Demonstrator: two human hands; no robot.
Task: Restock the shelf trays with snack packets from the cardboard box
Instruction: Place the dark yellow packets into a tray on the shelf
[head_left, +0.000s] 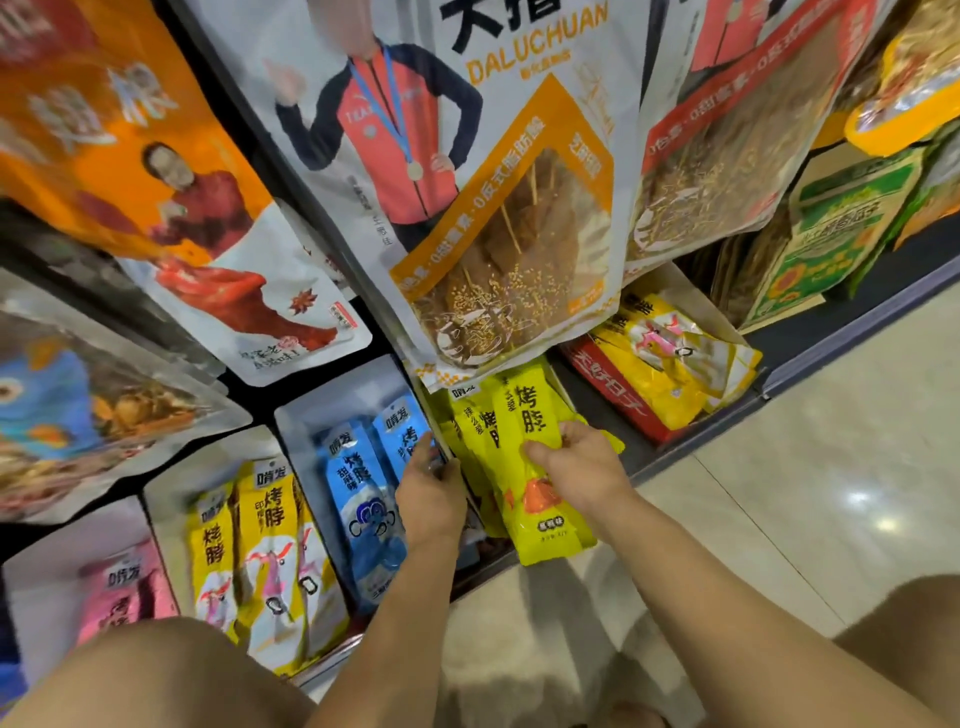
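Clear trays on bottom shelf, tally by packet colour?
Pink tray: 1
Yellow trays: 2, left yellow tray, right yellow tray
Blue tray: 1
Total: 4

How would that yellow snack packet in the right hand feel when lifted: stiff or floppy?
Probably floppy: the yellow packet, pinched by the right hand, looks like thin, creased film. It is likely light, since a few fingertips seem enough to hold it. Its glossy surface could be slippery. The left hand grips the tray wall beside it.
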